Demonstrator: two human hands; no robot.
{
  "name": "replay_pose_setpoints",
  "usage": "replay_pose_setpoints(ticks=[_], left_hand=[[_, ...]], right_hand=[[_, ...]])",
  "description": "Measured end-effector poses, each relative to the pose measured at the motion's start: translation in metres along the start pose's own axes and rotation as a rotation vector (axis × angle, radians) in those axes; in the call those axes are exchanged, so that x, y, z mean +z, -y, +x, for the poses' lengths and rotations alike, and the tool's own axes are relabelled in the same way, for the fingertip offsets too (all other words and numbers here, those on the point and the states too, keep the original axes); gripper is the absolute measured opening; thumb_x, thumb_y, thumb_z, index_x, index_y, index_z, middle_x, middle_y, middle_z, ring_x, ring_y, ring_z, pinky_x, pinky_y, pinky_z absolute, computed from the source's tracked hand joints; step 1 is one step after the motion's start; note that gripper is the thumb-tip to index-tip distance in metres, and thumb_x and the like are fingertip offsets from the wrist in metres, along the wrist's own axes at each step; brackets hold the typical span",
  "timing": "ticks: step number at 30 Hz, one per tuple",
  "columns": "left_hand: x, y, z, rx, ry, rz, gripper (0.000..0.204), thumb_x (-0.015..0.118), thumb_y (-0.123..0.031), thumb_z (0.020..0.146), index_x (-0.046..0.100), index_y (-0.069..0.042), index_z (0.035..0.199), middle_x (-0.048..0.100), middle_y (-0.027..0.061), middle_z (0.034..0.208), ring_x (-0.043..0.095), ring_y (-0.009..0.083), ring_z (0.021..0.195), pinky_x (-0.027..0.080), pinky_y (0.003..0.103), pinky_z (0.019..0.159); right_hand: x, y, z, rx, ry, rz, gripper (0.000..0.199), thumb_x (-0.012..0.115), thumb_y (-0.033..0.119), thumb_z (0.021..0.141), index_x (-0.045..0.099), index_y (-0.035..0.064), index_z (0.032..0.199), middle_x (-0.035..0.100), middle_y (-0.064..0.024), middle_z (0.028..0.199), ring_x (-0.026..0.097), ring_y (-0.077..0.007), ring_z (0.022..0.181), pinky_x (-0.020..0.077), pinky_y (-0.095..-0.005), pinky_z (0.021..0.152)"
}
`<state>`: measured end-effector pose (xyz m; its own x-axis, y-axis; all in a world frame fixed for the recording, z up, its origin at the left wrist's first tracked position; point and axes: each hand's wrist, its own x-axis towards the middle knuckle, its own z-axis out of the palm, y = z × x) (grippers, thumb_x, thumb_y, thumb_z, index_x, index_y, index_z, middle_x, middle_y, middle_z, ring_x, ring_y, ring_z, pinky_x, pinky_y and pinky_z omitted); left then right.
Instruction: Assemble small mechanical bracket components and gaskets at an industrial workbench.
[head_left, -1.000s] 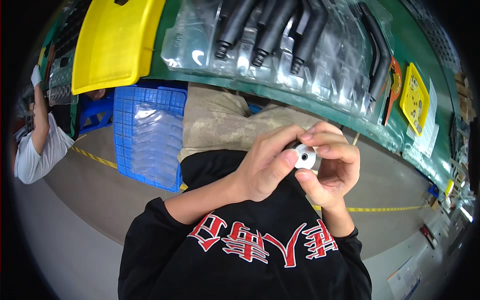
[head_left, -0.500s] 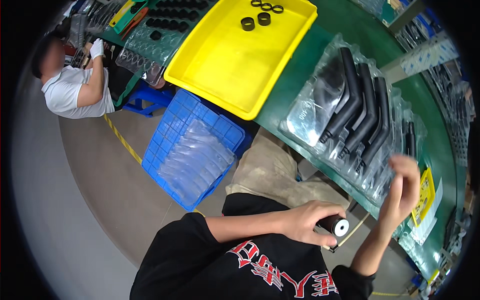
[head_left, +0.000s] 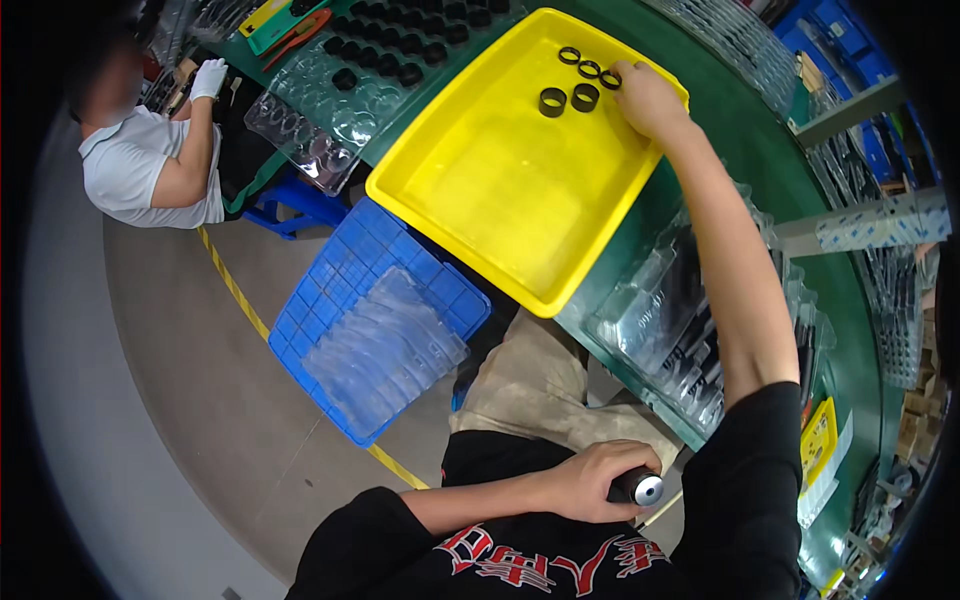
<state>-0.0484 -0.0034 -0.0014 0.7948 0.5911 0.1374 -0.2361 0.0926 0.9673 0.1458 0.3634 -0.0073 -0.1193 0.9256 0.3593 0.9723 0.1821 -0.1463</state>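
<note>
My left hand (head_left: 600, 480) is wrapped round a black cylinder (head_left: 632, 487) in front of my body. A pale metal end with a small hole shows beyond my fingers. Far forward, my right hand (head_left: 650, 100) reaches over the right wall of the yellow tray (head_left: 490, 215). Its fingertips close on a thin black ring (head_left: 610, 79), the rightmost of three in a slanting row. Two taller black rings (head_left: 568, 99) stand just left of the hand. The underside of the right fingers is hidden.
Clear plastic trays with black bent tubes (head_left: 690, 325) lie under my right forearm. Blister trays (head_left: 380, 340) lie on a blue crate (head_left: 295, 315) at left. A clear tray of black caps (head_left: 385, 60) is at the back. A gloved co-worker (head_left: 165, 165) sits far left.
My right hand has swung from beside the bent tubes forward to the rings in the yellow tray. The left hand keeps its cylinder. The view has shifted, with the tray now lower and further right.
</note>
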Motion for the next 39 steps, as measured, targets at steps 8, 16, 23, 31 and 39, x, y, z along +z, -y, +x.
replay_pose_setpoints(ticks=[8,16,23,31,39], left_hand=[[-0.013,-0.002,0.0,-0.067,-0.059,-0.039,0.034,0.074,-0.006,0.072,0.055,-0.007,0.099,0.062,0.0069,0.091,0.056,0.0237,0.077,0.045,0.032,0.073],[-0.014,0.005,0.009,-0.122,-0.053,-0.052,0.033,0.076,-0.004,0.071,0.057,-0.007,0.098,0.061,0.002,0.085,0.054,0.0145,0.071,0.043,0.027,0.067],[0.012,0.019,0.011,-0.113,-0.043,-0.149,0.04,0.069,-0.035,0.082,0.057,-0.003,0.103,0.059,0.0046,0.082,0.049,0.0174,0.069,0.04,0.031,0.066],[0.039,0.018,0.014,-0.167,-0.06,-0.171,0.07,0.043,-0.067,0.091,0.057,-0.001,0.109,0.057,0.0059,0.086,0.047,0.0178,0.074,0.037,0.032,0.071],[0.045,0.011,0.013,-0.239,0.048,-0.004,0.09,0.021,-0.083,0.088,0.056,-0.001,0.104,0.057,0.0077,0.093,0.051,0.0179,0.084,0.042,0.033,0.074]], right_hand=[[-0.04,0.003,-0.018,0.044,0.105,0.015,0.024,0.061,0.013,0.09,0.065,0.0009,0.111,0.068,-0.0113,0.102,0.063,-0.0236,0.08,0.0513,-0.0327,0.078],[-0.2,0.044,-0.237,0.28,-0.05,1.131,0.035,0.052,0.021,0.094,0.057,-0.0024,0.119,0.061,-0.0146,0.115,0.052,-0.0179,0.079,0.0465,-0.0296,0.068],[-0.197,0.099,-0.381,0.46,-0.203,1.306,0.028,0.08,0.007,0.068,0.062,0.0051,0.09,0.066,-0.016,0.108,0.064,-0.0258,0.096,0.0517,-0.0335,0.083],[-0.215,0.104,-0.399,0.436,-0.17,1.078,0.034,0.081,0.005,0.065,0.07,0.0007,0.098,0.067,-0.0112,0.103,0.063,-0.0238,0.09,0.0516,-0.033,0.083],[-0.22,0.093,-0.402,0.357,-0.08,1.014,0.044,0.081,0.006,0.06,0.071,-0.0015,0.102,0.065,-0.0109,0.093,0.06,-0.0243,0.087,0.0488,-0.0344,0.08]])
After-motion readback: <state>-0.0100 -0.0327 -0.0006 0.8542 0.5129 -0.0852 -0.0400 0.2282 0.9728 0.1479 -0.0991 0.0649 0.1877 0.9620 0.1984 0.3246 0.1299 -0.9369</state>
